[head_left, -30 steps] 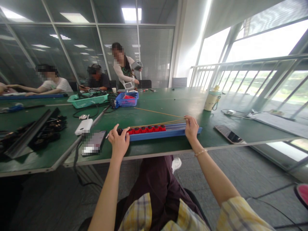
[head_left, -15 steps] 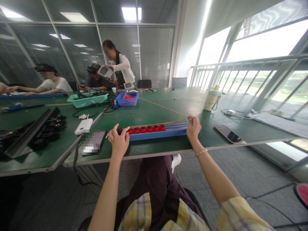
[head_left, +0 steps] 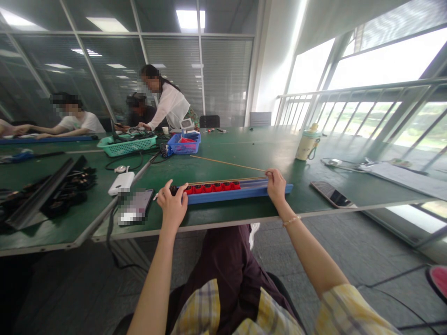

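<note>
A long blue tray point(head_left: 223, 197) lies near the table's front edge, holding a row of red pieces with black tops point(head_left: 213, 187). My left hand point(head_left: 172, 204) is closed around the tray's left end, thumb and fingers on either side of a black part point(head_left: 173, 190). In a pinch, my right hand point(head_left: 277, 186) holds a thin light-brown stick point(head_left: 230, 164), which slants away to the left above the table. The lower part of that hand is over the tray's right portion. More thin sticks point(head_left: 223, 180) run along the tray's far side; how many is unclear.
Phones lie left point(head_left: 136, 207) and right point(head_left: 333, 194) of the tray. Behind are a green basket point(head_left: 127, 148), a blue basket point(head_left: 183, 146) and a bottle point(head_left: 308, 144). Black parts point(head_left: 70, 190) and a white device point(head_left: 121, 183) are at left. Co-workers occupy the far side.
My right hand has moved slightly left with the stick, whose far end now reaches further left and nearer. My left hand has stayed put. A standing co-worker has leaned down leftward.
</note>
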A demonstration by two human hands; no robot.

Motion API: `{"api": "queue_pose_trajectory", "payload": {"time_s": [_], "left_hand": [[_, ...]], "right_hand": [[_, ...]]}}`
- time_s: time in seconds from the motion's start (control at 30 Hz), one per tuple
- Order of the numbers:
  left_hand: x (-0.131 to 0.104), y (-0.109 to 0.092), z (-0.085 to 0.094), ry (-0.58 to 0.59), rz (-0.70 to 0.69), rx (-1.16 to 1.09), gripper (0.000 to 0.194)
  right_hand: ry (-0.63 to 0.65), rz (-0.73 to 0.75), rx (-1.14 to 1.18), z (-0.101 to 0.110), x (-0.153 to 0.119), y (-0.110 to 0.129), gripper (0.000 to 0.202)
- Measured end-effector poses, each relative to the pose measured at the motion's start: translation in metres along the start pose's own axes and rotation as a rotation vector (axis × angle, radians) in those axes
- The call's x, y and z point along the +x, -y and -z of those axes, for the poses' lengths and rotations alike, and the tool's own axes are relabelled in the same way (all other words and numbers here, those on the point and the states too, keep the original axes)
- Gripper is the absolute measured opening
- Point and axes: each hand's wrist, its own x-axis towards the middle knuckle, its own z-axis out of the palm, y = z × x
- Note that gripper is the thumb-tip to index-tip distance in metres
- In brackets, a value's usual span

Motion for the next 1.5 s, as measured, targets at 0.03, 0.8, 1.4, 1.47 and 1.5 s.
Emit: {"api": "queue_pose_trajectory", "payload": {"time_s": [0.03, 0.8, 1.4, 1.47, 1.5], "left_hand": [[0.000, 0.000, 0.000, -0.001, 0.000, -0.001, 0.037], [0.002, -0.002, 0.003, -0.033, 0.023, -0.048, 0.050], [0.002, 0.004, -0.002, -0.095, -0.047, -0.044, 0.030], [0.002, 0.004, -0.003, -0.097, -0.048, -0.041, 0.030], [0.002, 0.004, -0.003, -0.096, -0.049, -0.040, 0.029]], "right_hand": [[-0.002, -0.001, -0.003, 0.000, 0.000, 0.000, 0.029], [0.126, 0.169, 0.005, -0.002, 0.001, 0.009, 0.025], [0.139, 0.146, -0.002, -0.001, 0.001, 0.010, 0.024], [0.138, 0.152, -0.005, -0.001, 0.001, 0.009, 0.024], [0.136, 0.155, -0.006, -0.002, 0.001, 0.009, 0.024]]}}
